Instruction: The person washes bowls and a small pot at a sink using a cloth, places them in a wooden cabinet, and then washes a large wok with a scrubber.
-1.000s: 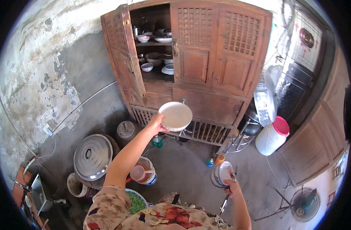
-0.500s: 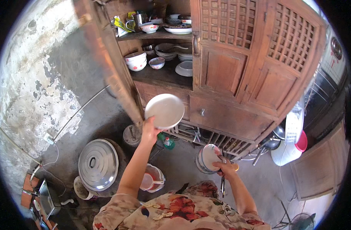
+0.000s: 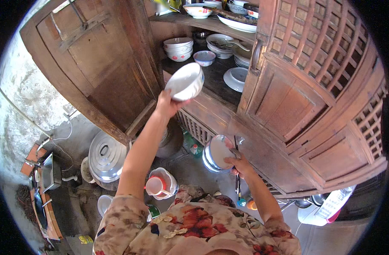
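The left hand (image 3: 166, 105), at the end of an arm stretched up and forward, grips a white round ceramic bowl (image 3: 185, 81) from beneath, fingers curled around its base. The bowl is tilted, just in front of the open dark wooden cupboard (image 3: 288, 97), level with its lower shelf. The right hand (image 3: 240, 163), held lower with the elbow bent, is closed around a stack of white blue-rimmed plates (image 3: 218, 153) and dark thin chopsticks (image 3: 237, 178), below that shelf. Inside the cupboard sit stacked white bowls (image 3: 178, 48). A round metal pot lid (image 3: 106, 155) lies on the floor, left of the cupboard.
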